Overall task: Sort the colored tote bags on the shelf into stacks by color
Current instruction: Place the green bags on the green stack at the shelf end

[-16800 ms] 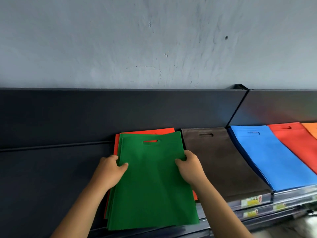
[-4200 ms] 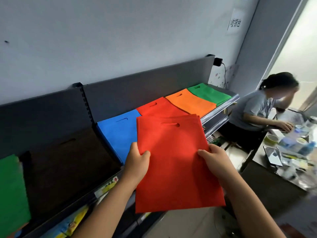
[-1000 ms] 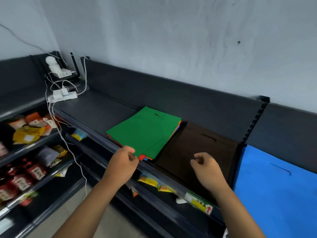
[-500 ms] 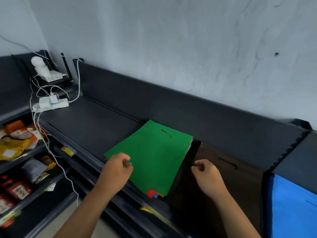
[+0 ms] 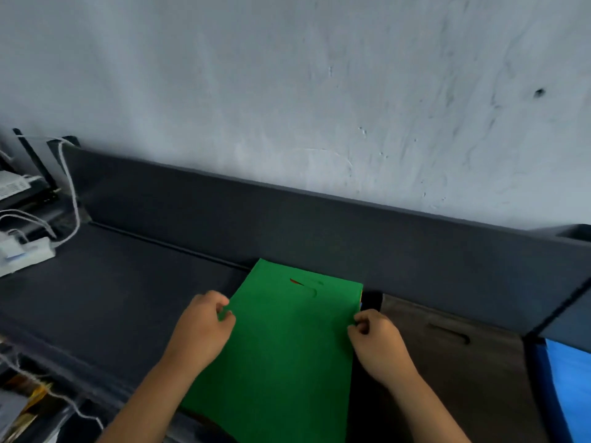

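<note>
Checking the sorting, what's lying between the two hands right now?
In the head view, the green bag on top of the pile spans from the left hand to the right hand.

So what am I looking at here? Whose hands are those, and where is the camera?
The camera sits on a person's head and looks down, so you see what they see. Those are their own two hands. The left hand pinches the left edge of a green bag, and the right hand pinches its right edge. The green bag lies on top of a pile on a dark shelf; bits of red and blue peek out from under it. Beside it, to the right, lies a brown bag, and further right a blue bag. At the far left are white cables and a white plug box.
</note>
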Available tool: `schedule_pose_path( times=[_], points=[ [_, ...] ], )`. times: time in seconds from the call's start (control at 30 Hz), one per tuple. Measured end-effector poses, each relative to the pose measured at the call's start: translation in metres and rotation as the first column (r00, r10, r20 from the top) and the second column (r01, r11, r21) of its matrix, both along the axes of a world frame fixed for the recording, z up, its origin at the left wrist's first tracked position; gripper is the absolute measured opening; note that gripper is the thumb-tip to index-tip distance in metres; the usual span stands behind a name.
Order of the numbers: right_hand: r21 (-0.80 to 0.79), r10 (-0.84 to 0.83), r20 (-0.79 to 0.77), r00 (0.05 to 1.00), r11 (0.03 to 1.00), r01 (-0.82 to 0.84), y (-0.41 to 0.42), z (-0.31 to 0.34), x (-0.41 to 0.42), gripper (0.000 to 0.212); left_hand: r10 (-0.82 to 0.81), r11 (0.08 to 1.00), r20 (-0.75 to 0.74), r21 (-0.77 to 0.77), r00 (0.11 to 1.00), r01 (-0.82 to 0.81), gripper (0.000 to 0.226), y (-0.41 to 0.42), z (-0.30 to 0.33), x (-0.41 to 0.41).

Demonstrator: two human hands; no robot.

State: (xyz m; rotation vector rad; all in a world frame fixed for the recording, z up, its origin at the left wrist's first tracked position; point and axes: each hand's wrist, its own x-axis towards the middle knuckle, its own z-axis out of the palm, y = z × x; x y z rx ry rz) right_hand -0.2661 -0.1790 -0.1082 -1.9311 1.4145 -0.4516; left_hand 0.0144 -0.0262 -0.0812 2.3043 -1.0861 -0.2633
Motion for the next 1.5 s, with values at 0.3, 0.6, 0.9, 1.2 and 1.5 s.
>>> schedule_pose_path(
  times=[0.3,0.6,0.9,1.2,1.5],
  points=[
    [-0.046,-0.263,-0.151,0.953,0.965,0.259,0.019,-0.003,0.036,0.016,-0.212,0.955,0.021,0.216,0.977,0.202,0.05,-0.039,-0.024,0.072],
    [-0.162,-0.307,-0.439,0.845,0.951,0.262,0.05,-0.005,0.067,0.044,-0.399,0.892,-0.05,0.209,0.915,0.4,0.047,-0.053,-0.023,0.086],
    [-0.066,-0.334,-0.285,0.899,0.942,0.329,0.051,0.003,0.072,0.026,-0.36,0.907,-0.177,0.166,0.916,0.388,0.025,-0.055,-0.017,0.092],
    [0.201,-0.332,-0.076,0.94,0.918,0.341,0.055,0.011,0.063,0.03,-0.255,0.956,-0.217,0.088,0.942,0.279,0.018,-0.048,-0.014,0.085],
    [0.318,-0.385,0.083,0.919,0.884,0.342,0.063,0.021,0.059,0.023,-0.271,0.953,-0.315,0.045,0.91,0.3,0.028,-0.045,-0.023,0.076]
  ],
)
